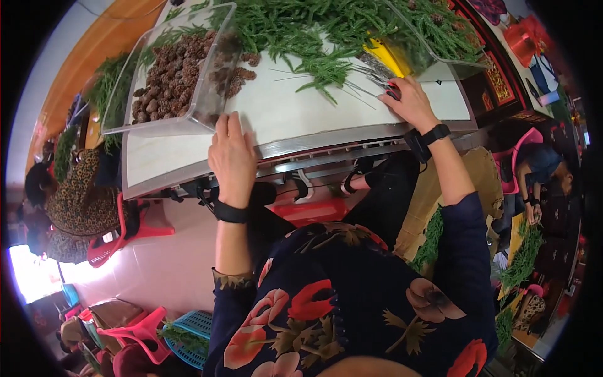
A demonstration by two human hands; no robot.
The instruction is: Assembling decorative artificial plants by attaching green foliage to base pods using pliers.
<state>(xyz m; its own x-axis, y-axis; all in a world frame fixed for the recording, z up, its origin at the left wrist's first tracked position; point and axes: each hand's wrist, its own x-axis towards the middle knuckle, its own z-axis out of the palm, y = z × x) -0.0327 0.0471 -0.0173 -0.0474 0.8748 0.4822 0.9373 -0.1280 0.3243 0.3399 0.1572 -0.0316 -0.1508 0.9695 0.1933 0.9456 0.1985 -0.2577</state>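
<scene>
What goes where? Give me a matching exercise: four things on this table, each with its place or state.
1. left hand
2. right hand
3. pine cones
4. green sprigs

a. inside the clear plastic bin
b. on red-handled scissors
c. flat at the table edge, beside the bin
d. heaped along the far side of the white tabletop

Pairs: 1-c, 2-b, 3-a, 4-d

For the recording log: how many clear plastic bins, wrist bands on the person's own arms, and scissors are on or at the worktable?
Clear plastic bins: 2, bin of brown cones and bin of green sprigs
Black wrist bands: 2, left hand, right hand
Scissors: 1
Total: 5
</scene>
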